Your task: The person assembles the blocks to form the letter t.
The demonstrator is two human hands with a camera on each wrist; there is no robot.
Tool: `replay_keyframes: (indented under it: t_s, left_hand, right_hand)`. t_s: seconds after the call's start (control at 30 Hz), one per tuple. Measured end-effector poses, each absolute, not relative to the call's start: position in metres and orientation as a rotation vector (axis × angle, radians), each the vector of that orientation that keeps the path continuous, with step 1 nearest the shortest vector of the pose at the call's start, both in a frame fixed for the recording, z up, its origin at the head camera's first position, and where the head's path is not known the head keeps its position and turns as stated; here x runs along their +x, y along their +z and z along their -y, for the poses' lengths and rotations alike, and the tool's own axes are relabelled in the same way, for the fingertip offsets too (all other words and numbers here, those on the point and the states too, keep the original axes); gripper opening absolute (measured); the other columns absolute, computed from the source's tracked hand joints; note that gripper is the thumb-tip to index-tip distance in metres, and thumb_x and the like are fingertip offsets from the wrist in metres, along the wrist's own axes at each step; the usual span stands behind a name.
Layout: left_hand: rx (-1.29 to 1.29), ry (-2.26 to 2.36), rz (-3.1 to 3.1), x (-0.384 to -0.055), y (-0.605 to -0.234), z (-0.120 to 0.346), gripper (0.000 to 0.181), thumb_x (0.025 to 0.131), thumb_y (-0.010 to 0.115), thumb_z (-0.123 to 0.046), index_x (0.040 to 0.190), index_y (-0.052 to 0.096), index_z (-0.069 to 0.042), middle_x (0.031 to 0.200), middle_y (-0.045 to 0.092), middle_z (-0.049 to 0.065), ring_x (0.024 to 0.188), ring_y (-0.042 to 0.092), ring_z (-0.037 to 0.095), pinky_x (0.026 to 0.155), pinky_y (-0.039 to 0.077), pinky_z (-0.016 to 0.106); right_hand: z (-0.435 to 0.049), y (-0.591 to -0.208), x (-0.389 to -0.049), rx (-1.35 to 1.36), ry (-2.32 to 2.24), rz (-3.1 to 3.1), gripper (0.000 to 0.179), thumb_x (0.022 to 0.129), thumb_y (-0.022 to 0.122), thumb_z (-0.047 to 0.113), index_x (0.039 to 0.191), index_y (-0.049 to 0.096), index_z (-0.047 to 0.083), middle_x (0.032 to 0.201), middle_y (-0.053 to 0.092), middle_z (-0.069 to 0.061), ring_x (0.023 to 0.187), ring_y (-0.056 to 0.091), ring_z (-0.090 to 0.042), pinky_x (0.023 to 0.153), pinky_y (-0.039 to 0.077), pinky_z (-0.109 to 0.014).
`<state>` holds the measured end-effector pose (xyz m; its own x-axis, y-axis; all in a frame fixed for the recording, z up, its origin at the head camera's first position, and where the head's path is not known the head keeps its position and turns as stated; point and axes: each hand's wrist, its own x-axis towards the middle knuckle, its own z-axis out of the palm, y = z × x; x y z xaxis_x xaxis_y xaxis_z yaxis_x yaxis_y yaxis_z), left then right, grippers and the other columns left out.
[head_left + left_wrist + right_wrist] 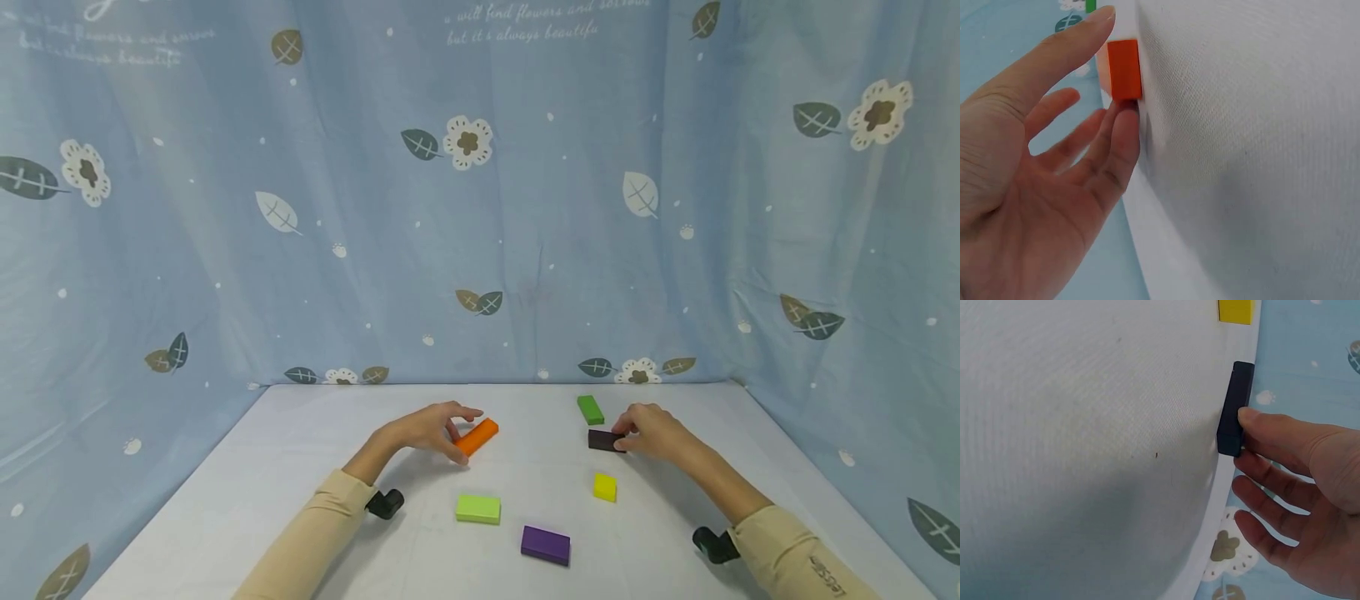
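Observation:
An orange block [477, 437] lies on the white table beside my left hand [435, 429]. In the left wrist view the thumb stands off the orange block [1125, 70], while the lower fingers reach its near end and seem to touch it. My right hand [651, 432] pinches the right end of a black block [602, 440] between thumb and index finger. The right wrist view has the thumb on the side of the black block [1235, 409]; the other fingers of that hand [1310, 487] spread loosely, holding nothing.
Just behind the black block lies a green block [590, 409]. A yellow block [604, 487] sits in front of it. Nearer me are a lime-green block [477, 509] and a purple block [545, 546]. A blue patterned curtain [525, 217] surrounds the white table [315, 433].

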<state>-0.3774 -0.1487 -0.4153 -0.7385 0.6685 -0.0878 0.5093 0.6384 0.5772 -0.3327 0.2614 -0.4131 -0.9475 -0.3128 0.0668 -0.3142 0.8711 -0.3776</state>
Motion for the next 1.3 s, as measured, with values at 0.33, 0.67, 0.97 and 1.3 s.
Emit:
replay_keyframes:
  t_s: [0.33,0.67,0.97,1.3]
  left_hand:
    - [0.999,0.744,-2.506,-0.3761,-0.4149,0.1432,0.081,0.077,0.085,-0.022,0.148,0.046,-0.018,0.159,0.035,0.003,0.094,0.064,0.012,0.083,0.052,0.025]
    - [1.005,0.659,-2.504,-0.3809,-0.4141,0.1408,0.076,0.078,0.083,-0.022,0.146,0.049,-0.025,0.159,0.035,-0.001,0.096,0.061,0.011,0.083,0.050,0.024]
    - [0.974,0.621,-2.519,-0.3812,-0.4113,0.1431,0.077,0.076,0.085,-0.026,0.145,0.050,-0.026,0.155,0.041,-0.001,0.098,0.059,0.016,0.078,0.051,0.026]
    - [1.026,0.611,-2.479,-0.3833,-0.4136,0.1399,0.075,0.078,0.083,-0.026,0.145,0.049,-0.027,0.157,0.038,-0.006,0.097,0.060,0.013,0.080,0.049,0.023]
  right_hand:
    - [-0.2626,-0.4138,-0.3312,0.526,0.604,3.023,0.019,0.080,0.079,0.013,0.098,0.076,0.005,0.090,0.069,-0.001,0.079,0.059,-0.013,0.070,0.053,-0.030]
    - [-0.2611,-0.4116,-0.3337,0.538,0.621,3.017,0.021,0.081,0.079,0.012,0.099,0.076,0.003,0.089,0.070,-0.001,0.080,0.062,-0.016,0.071,0.055,-0.031]
    - [-0.2592,-0.4115,-0.3331,0.529,0.611,3.016,0.021,0.081,0.079,0.013,0.100,0.076,0.004,0.090,0.068,0.000,0.082,0.063,-0.016,0.073,0.056,-0.034]
    - [-0.2622,-0.4137,-0.3326,0.522,0.620,3.021,0.021,0.080,0.079,0.012,0.099,0.076,0.004,0.090,0.070,-0.002,0.082,0.063,-0.019,0.072,0.056,-0.035]
